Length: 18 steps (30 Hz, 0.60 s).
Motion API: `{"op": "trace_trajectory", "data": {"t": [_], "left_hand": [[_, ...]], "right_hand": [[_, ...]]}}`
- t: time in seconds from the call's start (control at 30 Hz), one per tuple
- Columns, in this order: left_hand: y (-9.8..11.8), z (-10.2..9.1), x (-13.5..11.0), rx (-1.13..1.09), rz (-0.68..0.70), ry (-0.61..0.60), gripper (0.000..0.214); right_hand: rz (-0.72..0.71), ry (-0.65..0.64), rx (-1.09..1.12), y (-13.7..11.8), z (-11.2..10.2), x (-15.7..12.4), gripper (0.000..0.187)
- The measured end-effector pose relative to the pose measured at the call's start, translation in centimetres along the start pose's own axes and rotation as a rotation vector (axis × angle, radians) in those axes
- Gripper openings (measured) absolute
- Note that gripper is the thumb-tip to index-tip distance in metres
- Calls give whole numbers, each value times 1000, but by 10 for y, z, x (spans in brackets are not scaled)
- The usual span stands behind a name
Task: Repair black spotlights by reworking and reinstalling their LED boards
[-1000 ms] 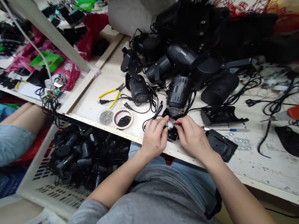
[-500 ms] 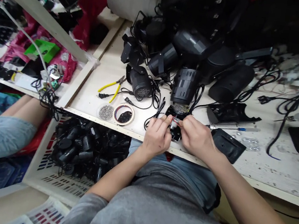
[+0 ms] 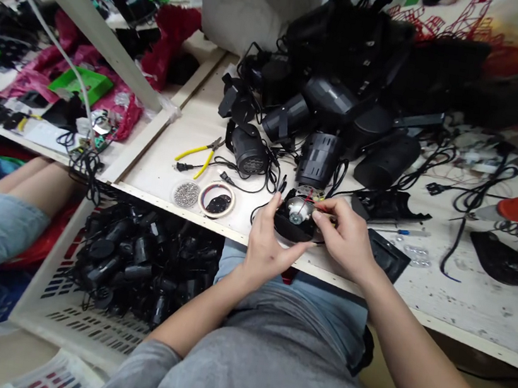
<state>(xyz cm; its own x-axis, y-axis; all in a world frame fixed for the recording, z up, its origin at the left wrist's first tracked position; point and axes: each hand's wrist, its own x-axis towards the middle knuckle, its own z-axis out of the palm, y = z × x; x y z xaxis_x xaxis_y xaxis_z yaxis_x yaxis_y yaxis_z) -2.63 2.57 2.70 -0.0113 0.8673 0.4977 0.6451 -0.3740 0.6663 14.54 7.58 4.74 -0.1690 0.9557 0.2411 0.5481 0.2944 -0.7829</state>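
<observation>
Silvery part [image 3: 302, 207] in black casing [image 3: 288, 230], dish [image 3: 174, 194] of screws [image 3: 187, 195], crate [image 3: 102, 334] of housings [image 3: 140, 261]

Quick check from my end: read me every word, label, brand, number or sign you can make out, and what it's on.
No text can be read anywhere in this view.
Silver round part: no marking legible.
Black heap: small pale marks, too small to read.
White sheet on the neighbouring bench: too blurred to tell whether anything is printed.
</observation>
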Motion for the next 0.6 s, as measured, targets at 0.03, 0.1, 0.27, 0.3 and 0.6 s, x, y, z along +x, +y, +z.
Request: {"op": "trace_trajectory", "data": {"t": [0.03, 0.1, 0.27, 0.3, 0.6], "left_hand": [[0, 0, 1, -12, -17, 14, 103], [0, -1, 2, -34, -36, 43, 102], [0, 0, 0, -39, -55, 85, 101], [0, 0, -1, -31, -63, 81, 101], [-1, 1, 0, -6, -110, 47, 101]], "right_hand": [[24, -5, 25, -1, -1, 1, 9], [56, -17, 63, -2, -2, 3, 11], [85, -29, 102, -3, 0, 4, 11], [87, -31, 107, -3, 0, 4, 10], [92, -28, 135, 0, 2, 5, 11]]}}
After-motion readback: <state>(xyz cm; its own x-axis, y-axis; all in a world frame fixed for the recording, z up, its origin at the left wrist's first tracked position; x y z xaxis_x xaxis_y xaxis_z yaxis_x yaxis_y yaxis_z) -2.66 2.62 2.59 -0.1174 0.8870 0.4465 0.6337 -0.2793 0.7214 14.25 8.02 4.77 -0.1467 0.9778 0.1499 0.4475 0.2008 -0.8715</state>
